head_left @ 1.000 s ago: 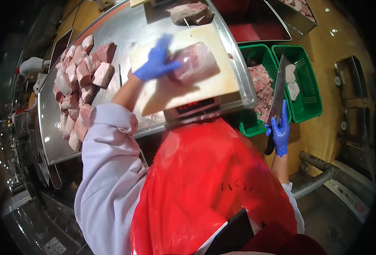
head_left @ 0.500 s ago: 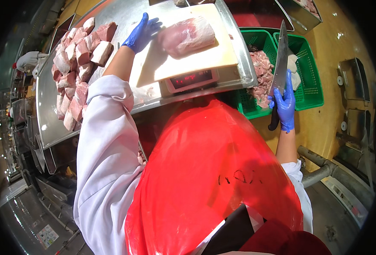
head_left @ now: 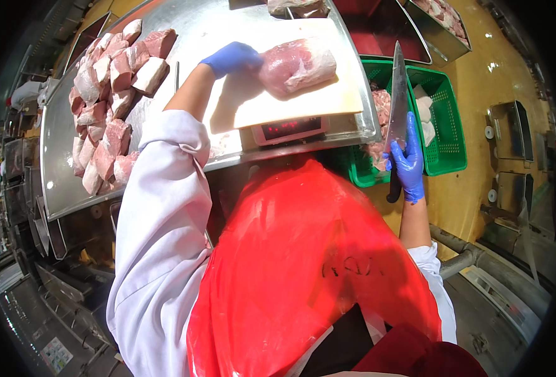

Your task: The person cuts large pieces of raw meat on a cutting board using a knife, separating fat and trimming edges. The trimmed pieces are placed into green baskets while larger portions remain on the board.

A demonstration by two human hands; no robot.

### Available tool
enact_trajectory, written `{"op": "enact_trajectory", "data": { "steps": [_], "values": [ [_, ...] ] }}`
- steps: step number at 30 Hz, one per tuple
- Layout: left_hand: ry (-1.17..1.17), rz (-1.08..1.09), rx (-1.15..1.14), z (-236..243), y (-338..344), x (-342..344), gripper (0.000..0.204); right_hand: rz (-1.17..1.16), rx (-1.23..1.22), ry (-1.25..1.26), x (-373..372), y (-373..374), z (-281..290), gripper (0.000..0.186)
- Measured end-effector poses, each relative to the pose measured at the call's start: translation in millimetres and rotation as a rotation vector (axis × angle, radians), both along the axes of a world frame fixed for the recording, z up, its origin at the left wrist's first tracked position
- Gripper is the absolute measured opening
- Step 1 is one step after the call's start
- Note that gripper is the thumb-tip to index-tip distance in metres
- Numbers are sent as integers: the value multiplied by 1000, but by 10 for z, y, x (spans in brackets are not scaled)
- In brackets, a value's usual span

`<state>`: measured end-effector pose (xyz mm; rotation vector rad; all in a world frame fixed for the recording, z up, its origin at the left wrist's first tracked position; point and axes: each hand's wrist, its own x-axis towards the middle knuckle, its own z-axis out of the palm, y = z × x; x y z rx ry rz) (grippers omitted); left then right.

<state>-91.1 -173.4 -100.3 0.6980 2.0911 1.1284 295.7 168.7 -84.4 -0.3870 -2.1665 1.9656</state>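
A large piece of raw meat [head_left: 298,66], pink at one end and pale with fat at the other, lies on the cream cutting board [head_left: 253,112]. My left hand [head_left: 234,59], in a blue glove, is at its left end. Those fingers are blurred, and whether they press on the meat I cannot tell. My right hand [head_left: 408,166], also gloved in blue, holds a long knife [head_left: 398,94] by its dark handle, blade pointing up and away. Some fingers of that hand stretch along beside the blade. Under the board's near edge shows a scale [head_left: 290,130] with a lit red display.
Cut meat chunks [head_left: 117,94] are heaped on the left of the metal table [head_left: 61,182]. Beneath the knife stands a green basket [head_left: 364,178] of meat scraps; another green basket [head_left: 451,164] beside it holds pale pieces. A metal bin [head_left: 441,47] of meat stands beyond.
My left hand has moved from beside the meat to its left end, its fingers no longer spread. The knife has stayed in my right hand. The whole view has shifted slightly.
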Motion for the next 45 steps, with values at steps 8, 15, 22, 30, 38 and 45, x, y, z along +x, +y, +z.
{"op": "enact_trajectory", "data": {
  "steps": [8, 15, 22, 30, 38, 45],
  "values": [
    [337, -34, 95, -183, -219, 60, 28, 104, -25, -8, -939, -794, 211, 76],
    [427, 147, 68, -202, -262, 294, 25, 107, -100, 3, -1953, -1386, -21, 77],
    [626, 26, 266, -281, -276, 310, 17, -95, 258, -68, -2004, -1703, -41, 79],
    [407, 169, 529, -348, -526, 70, 17, -37, 662, -383, -2685, -2267, 498, 70],
    [325, 479, 818, -395, -649, -194, 19, 181, 1242, -539, -1704, -2977, 650, 73],
    [346, 387, 551, -358, -480, 101, 42, 123, 1175, -544, -586, -3031, 1140, 81]
  ]
}}
